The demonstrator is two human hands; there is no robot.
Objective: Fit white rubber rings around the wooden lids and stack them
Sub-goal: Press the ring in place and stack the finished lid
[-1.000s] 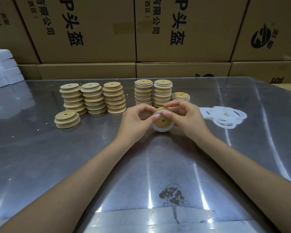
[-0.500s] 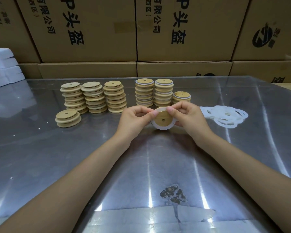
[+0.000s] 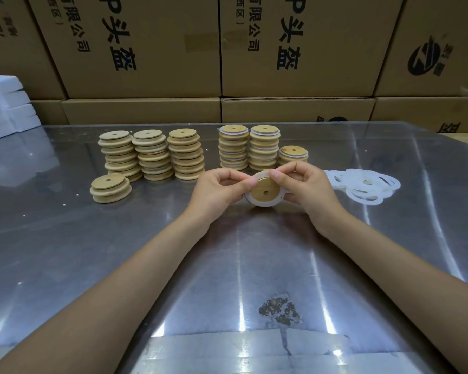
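Both hands are on one wooden lid (image 3: 265, 190), held tilted up toward the camera just above the metal table (image 3: 119, 252), about mid-table in front of the stacks. The left hand (image 3: 219, 191) pinches its left edge and the right hand (image 3: 305, 188) pinches the right, thumbs meeting on the top rim. My guess is that the thumbs are there to push the white rubber ring (image 3: 254, 202) down into the groove, since it already shows all around the lower half.

The layout makes sense too: bare lids (image 3: 152, 155) are stacked far left, with a short stack of bare ones (image 3: 110, 188) nearer. The finished stacks (image 3: 247, 148) with white edges sit just behind the hands, and a shorter finished stack (image 3: 293, 155) is beside them, probably where this one goes. The loose rings (image 3: 362, 187) are piled by the right hand, so grabbing one is easy.

Compared with a second ago, the thumbs have slid closer together along the top edge, and the lid sits a touch more face-on. The stacks and ring pile look unchanged.
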